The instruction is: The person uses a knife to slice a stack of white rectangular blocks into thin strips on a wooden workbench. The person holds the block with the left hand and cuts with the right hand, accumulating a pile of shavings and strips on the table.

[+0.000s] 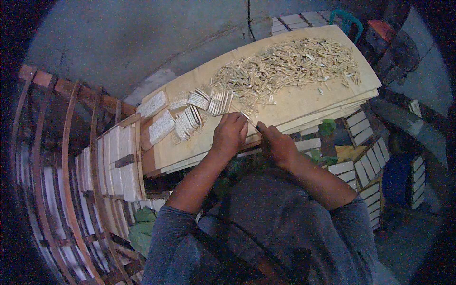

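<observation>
My left hand (230, 134) is closed near the front edge of the pale wooden board (194, 145). A small pale piece seems to be in its fingers, too small to make out. My right hand (278, 145) is wrapped round the dark handle of a knife (246, 117), whose short blade points up and left toward my left fingertips. Just beyond my left hand lie rows of thin pale strips (220, 102), side by side in slanted bundles. To their left are two flat whitish speckled slabs (162, 126). A wide heap of short pale scraps (294, 64) covers the board's far right.
A slatted wooden rack (71, 123) stands at left, beside wrapped whitish blocks (121, 161). More white blocks (370, 161) are stacked at lower right. A teal plastic chair (349, 23) is behind the board, and a grey wall (142, 42) runs along its far side.
</observation>
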`<action>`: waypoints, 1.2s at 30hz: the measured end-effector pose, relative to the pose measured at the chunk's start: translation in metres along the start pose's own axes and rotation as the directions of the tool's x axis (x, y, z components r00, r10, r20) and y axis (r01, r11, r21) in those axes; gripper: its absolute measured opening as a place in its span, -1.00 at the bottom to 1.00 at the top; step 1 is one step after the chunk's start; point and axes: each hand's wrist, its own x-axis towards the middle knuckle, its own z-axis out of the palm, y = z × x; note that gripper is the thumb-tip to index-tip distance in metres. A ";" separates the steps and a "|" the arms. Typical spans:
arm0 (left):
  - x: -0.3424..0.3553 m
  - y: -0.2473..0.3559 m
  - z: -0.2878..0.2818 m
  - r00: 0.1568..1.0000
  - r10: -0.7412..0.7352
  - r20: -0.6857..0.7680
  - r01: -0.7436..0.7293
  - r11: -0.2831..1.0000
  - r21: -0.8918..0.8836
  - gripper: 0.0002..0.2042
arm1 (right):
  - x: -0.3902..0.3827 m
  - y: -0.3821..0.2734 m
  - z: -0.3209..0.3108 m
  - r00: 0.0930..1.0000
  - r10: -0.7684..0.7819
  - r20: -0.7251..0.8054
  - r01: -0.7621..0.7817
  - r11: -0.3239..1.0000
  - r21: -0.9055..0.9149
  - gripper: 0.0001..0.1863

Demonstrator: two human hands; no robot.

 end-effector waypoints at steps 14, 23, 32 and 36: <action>-0.002 -0.012 0.004 0.998 -0.002 0.060 0.004 0.999 -0.035 -0.82 | -0.018 0.010 -0.041 0.993 0.076 -0.095 -0.056 0.978 0.201 -0.49; -0.001 0.002 -0.009 0.996 -0.034 0.086 0.034 0.999 0.006 -0.83 | -0.012 -0.011 -0.021 0.998 -0.020 -0.060 0.023 0.998 0.057 -0.40; -0.006 -0.007 0.000 1.000 0.014 0.013 -0.014 1.000 -0.004 -0.84 | -0.021 0.006 0.002 0.999 -0.015 -0.050 0.022 0.992 0.124 -0.38; -0.007 -0.010 0.004 1.000 0.014 -0.018 -0.015 0.999 -0.052 -0.86 | -0.039 0.001 -0.024 0.990 0.089 0.110 -0.087 0.996 -0.022 -0.43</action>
